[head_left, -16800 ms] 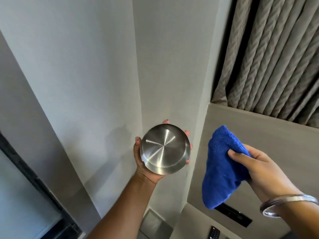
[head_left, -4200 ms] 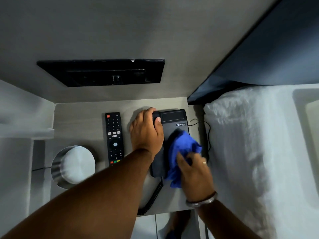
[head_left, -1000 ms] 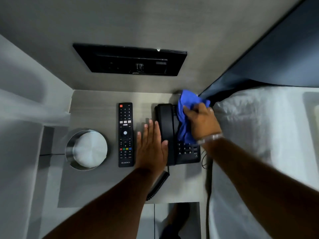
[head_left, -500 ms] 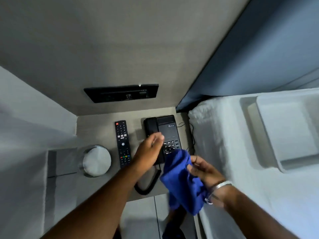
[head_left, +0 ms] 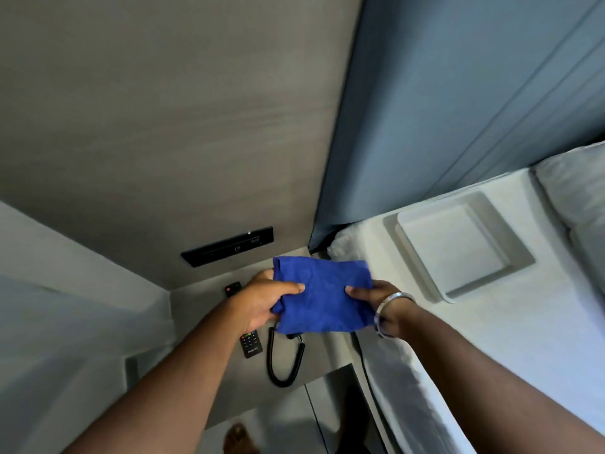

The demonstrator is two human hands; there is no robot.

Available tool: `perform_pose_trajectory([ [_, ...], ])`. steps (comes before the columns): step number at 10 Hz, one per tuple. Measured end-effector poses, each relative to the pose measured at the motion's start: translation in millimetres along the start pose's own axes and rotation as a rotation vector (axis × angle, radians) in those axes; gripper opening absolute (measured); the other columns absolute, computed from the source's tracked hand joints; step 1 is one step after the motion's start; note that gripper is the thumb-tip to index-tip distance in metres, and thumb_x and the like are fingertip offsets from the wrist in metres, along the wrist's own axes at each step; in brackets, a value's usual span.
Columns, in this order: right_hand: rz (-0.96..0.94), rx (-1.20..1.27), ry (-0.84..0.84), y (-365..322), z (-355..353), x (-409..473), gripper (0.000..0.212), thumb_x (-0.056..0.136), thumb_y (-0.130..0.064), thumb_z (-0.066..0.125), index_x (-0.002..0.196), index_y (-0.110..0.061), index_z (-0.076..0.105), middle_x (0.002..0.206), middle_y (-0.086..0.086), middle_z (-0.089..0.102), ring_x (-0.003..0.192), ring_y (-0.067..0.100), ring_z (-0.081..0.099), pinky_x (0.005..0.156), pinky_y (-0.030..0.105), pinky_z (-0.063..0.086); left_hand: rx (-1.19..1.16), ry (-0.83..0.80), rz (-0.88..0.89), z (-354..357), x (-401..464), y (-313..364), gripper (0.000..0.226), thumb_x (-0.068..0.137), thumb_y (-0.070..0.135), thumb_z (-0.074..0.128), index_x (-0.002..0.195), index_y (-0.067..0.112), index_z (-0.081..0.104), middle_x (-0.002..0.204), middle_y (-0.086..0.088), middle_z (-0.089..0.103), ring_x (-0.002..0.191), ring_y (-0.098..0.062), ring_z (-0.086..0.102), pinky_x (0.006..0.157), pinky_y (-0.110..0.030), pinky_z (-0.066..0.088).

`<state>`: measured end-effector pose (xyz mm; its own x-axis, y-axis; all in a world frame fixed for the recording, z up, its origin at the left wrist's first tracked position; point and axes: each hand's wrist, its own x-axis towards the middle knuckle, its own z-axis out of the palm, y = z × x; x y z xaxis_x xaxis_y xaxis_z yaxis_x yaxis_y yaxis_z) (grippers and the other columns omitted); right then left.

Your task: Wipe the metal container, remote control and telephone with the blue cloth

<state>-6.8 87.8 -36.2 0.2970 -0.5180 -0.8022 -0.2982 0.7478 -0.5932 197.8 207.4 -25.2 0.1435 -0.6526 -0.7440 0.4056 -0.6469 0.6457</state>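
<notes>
The blue cloth (head_left: pixel 322 298) is stretched flat between both hands above the bedside table. My left hand (head_left: pixel 262 304) pinches its left edge and my right hand (head_left: pixel 376 304), with a metal bangle on the wrist, pinches its right edge. The cloth hides the telephone; only its coiled black cord (head_left: pixel 283 362) shows below. Both ends of the black remote control (head_left: pixel 250 345) stick out from behind my left hand. My left arm covers the spot where the metal container stood.
The grey bedside table (head_left: pixel 324 352) sits in a corner under a black wall panel (head_left: pixel 227 250). A white bed (head_left: pixel 491 339) with a tray (head_left: pixel 455 247) on it lies to the right. A bare foot (head_left: pixel 239 440) shows on the floor below.
The view has tilted upward. My left hand left the telephone and took the cloth's left edge; the cloth is raised and spread between both hands, covering the telephone.
</notes>
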Motion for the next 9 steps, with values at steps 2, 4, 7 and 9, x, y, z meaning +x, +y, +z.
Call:
perform_pose_trajectory([
  [2, -0.177, -0.304, 0.026, -56.0, -77.3, 10.9, 0.023, 0.078, -0.017, 0.077, 0.097, -0.006, 0.071, 0.08, 0.003, 0.078, 0.082, 0.025, 0.072, 0.072, 0.034, 0.058, -0.083, 0.009, 0.075, 37.4, 22.3, 13.7, 0.025, 0.092, 0.001, 0.064, 0.115, 0.009, 0.065, 0.112, -0.011, 0.075, 0.096, -0.023, 0.073, 0.074, -0.039, 0.062],
  [4, -0.202, -0.663, 0.375, -142.5, -236.0, 47.9, 0.019, 0.072, -0.03, 0.079, 0.087, -0.026, 0.068, 0.09, 0.004, 0.075, 0.083, 0.024, 0.07, 0.076, 0.033, 0.055, -0.048, -0.097, 0.125, 177.6, 114.3, 59.0, 0.015, 0.091, 0.007, 0.066, 0.105, 0.012, 0.067, 0.102, -0.01, 0.077, 0.08, -0.018, 0.075, 0.063, -0.032, 0.061],
  [7, -0.082, -1.297, 0.477, -149.4, -335.6, 140.4, 0.04, 0.077, -0.034, 0.073, 0.109, -0.011, 0.067, 0.11, 0.01, 0.066, 0.095, 0.029, 0.062, 0.077, 0.034, 0.049, -0.089, 0.035, -0.037, 327.1, 216.7, 34.5, 0.017, 0.085, -0.006, 0.068, 0.101, 0.0, 0.069, 0.102, -0.019, 0.073, 0.086, -0.03, 0.073, 0.07, -0.039, 0.063],
  [9, -0.277, -1.309, 0.585, -151.1, -317.9, 113.7, 0.047, 0.08, -0.032, 0.073, 0.12, -0.012, 0.058, 0.119, 0.011, 0.064, 0.105, 0.028, 0.061, 0.091, 0.034, 0.05, 0.398, 0.348, 0.183, 331.6, 198.7, 30.5, 0.013, 0.083, 0.004, 0.065, 0.079, 0.015, 0.058, 0.093, -0.01, 0.07, 0.091, -0.03, 0.068, 0.072, -0.028, 0.05],
])
